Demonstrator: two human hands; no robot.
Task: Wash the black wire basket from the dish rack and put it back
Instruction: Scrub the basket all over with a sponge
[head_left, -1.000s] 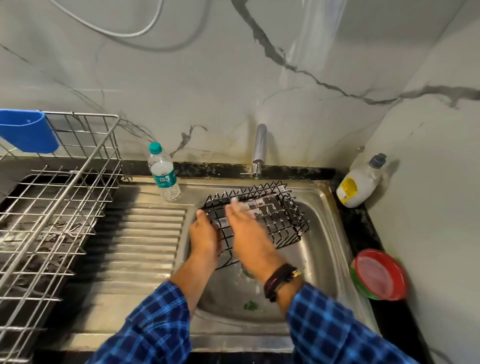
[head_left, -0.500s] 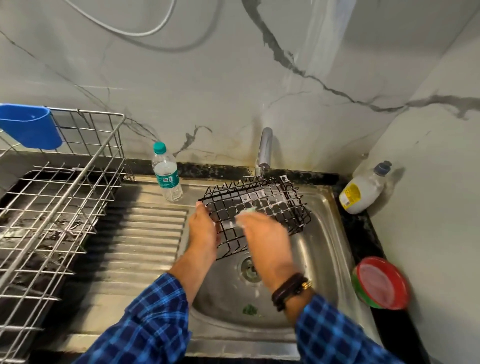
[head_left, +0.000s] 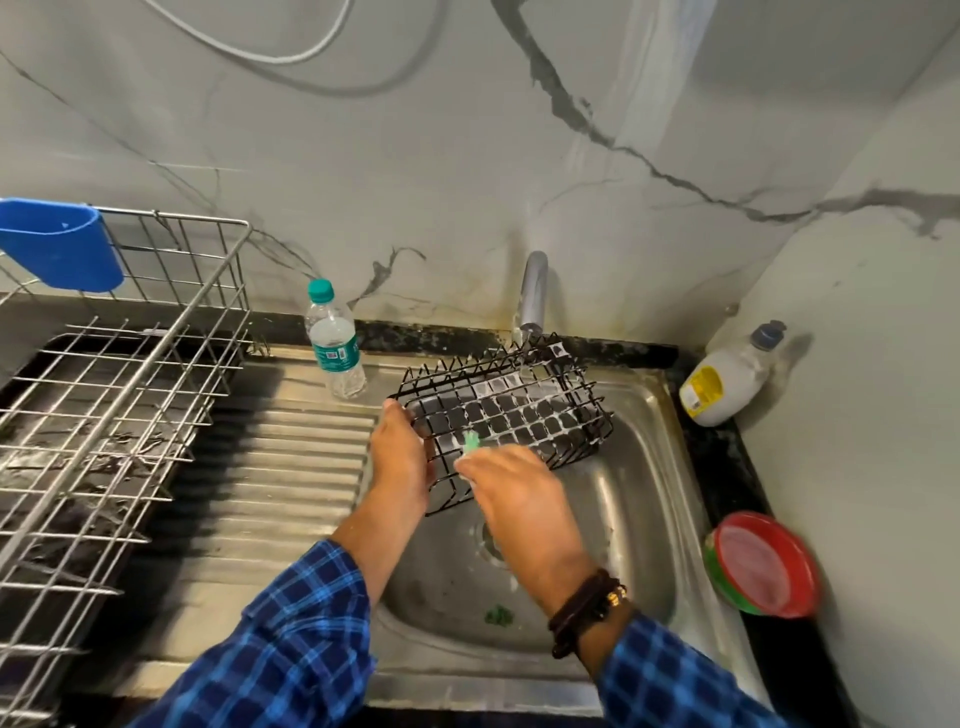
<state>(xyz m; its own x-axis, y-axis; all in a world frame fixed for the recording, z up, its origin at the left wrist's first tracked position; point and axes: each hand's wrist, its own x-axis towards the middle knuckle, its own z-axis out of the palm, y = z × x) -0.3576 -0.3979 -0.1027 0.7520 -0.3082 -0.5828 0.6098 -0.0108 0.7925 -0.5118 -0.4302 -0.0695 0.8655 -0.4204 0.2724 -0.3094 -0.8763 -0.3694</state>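
Note:
The black wire basket (head_left: 511, 410) is tilted over the steel sink (head_left: 644, 499), just below the tap (head_left: 533, 291), with soap film across its mesh. My left hand (head_left: 400, 457) grips the basket's near left edge. My right hand (head_left: 519, 493) is closed on a small green scrubber (head_left: 471, 442), whose tip presses against the basket's mesh. The steel dish rack (head_left: 119, 405) stands at the left on the counter.
A water bottle (head_left: 335, 345) stands on the ribbed drainboard (head_left: 280, 467) beside the basket. A blue cup (head_left: 60, 244) hangs on the rack's back corner. A soap bottle (head_left: 727, 382) and a red and green bowl (head_left: 761, 564) sit right of the sink.
My right hand slid back toward me across the basket, and the green scrubber tip shows now. The basket has lifted and tilted closer to the tap. My left hand keeps its hold.

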